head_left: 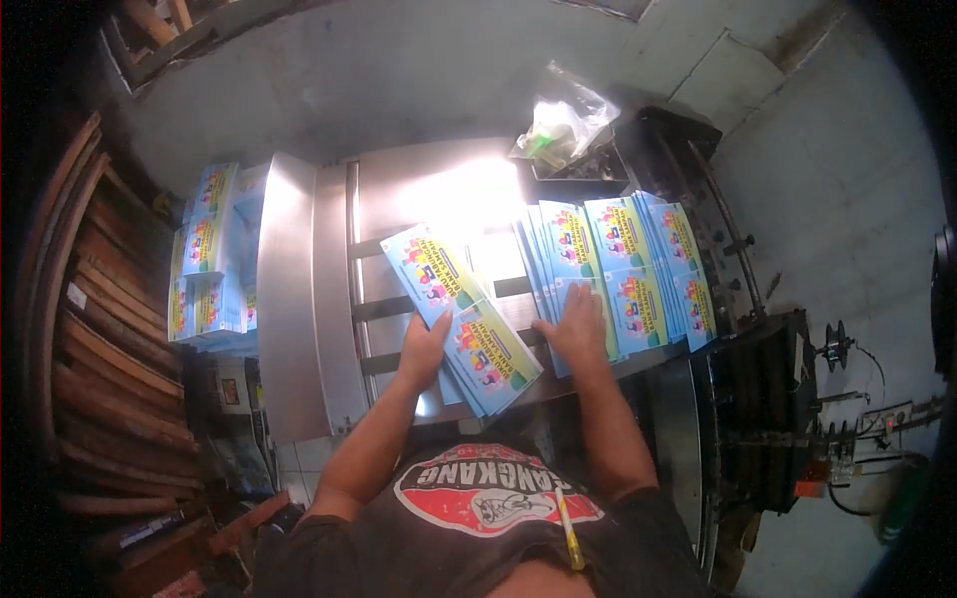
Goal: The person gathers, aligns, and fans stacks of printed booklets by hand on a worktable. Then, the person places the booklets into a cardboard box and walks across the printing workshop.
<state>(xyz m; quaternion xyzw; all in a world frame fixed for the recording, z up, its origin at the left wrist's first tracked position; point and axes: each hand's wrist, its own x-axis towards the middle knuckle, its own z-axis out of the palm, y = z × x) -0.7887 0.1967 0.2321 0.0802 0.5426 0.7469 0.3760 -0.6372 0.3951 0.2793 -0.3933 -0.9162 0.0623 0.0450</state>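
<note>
A small bundle of printed cards (461, 314), light blue and yellow with cartoon figures, lies tilted over the metal table. My left hand (425, 349) grips its left edge, the fingers partly hidden beneath it. To the right, rows of matching cards (623, 269) lie in overlapping stacks. My right hand (578, 327) rests on the near left stack, fingers stretched forward and thumb held apart. It touches the top cards and holds nothing that I can see.
The shiny metal table (394, 184) has dark slots across it. More card stacks (207, 254) stand at the left, beyond a raised metal panel (289, 329). A clear plastic bag (566, 118) sits on a dark box at the back. Machine rods (726, 224) border the right side.
</note>
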